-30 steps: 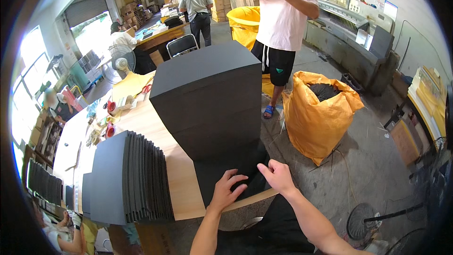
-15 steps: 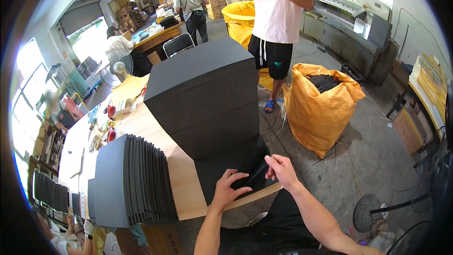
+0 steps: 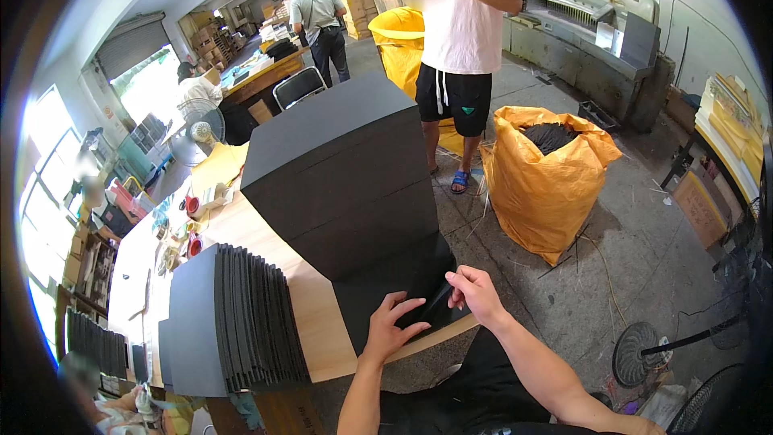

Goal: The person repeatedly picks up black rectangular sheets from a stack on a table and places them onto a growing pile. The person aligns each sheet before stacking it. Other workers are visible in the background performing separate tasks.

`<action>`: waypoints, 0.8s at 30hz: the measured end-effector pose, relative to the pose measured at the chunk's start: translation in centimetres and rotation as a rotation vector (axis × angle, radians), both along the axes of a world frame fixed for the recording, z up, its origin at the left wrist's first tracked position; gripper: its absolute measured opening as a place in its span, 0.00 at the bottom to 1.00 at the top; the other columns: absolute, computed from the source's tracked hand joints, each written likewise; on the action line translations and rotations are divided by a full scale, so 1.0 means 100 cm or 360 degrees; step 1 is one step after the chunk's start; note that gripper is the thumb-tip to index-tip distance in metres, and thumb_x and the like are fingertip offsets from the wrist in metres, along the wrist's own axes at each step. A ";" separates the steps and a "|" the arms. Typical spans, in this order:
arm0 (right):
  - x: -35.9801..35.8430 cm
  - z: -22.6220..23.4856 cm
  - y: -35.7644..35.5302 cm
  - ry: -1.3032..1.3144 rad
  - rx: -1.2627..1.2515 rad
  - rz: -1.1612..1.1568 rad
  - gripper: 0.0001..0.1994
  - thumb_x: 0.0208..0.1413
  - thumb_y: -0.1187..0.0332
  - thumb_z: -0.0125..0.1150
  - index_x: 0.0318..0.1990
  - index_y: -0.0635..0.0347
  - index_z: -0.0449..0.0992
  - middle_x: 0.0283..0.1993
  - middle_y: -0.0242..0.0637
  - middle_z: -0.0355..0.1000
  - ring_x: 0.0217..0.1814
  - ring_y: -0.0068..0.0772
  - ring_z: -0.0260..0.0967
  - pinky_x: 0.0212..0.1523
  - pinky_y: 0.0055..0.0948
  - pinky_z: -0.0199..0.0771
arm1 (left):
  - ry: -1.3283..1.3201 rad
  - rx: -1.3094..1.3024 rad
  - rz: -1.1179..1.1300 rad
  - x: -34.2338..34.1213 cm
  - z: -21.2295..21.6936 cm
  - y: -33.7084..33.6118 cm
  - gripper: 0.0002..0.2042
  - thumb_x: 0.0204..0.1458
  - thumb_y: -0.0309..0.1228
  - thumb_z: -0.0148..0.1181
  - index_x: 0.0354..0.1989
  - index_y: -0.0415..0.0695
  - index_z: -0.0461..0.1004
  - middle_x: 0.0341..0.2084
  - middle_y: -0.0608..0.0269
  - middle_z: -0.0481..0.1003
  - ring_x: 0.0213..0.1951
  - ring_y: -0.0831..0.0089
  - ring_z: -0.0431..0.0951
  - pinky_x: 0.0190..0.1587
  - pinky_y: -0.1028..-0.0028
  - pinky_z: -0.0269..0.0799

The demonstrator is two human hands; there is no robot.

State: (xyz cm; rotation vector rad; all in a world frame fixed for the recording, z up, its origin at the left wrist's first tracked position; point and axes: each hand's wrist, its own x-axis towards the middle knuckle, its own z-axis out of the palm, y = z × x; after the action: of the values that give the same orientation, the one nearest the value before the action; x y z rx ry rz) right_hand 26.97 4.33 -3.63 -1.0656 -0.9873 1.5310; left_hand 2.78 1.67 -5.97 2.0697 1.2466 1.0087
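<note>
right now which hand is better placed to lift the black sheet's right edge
Probably the right hand: it seems to pinch the raised edge of the black sheet, while the left hand is spread over it.

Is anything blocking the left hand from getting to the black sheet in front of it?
No, nothing that I can see. The left hand is right over the sheet's near part, with its fingers spread. The tall black stack rises beyond the hand, not in between.
</note>
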 end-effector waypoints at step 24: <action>0.002 -0.099 -0.060 -0.1870 0.1517 0.0142 0.20 0.53 0.53 0.73 0.54 0.44 0.84 0.55 0.40 0.77 0.64 0.52 0.69 0.67 0.58 0.59 | 0.0867 0.0630 0.1177 -0.065 -0.034 -0.110 0.24 0.36 0.21 0.70 0.46 0.55 0.81 0.46 0.60 0.77 0.61 0.52 0.75 0.72 0.37 0.58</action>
State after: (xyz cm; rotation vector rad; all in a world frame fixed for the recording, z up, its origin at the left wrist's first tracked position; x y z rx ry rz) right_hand 27.14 -1.70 -13.53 -1.1271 -2.2469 0.1809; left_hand -3.69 -9.36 -9.41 2.3089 2.3730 1.0819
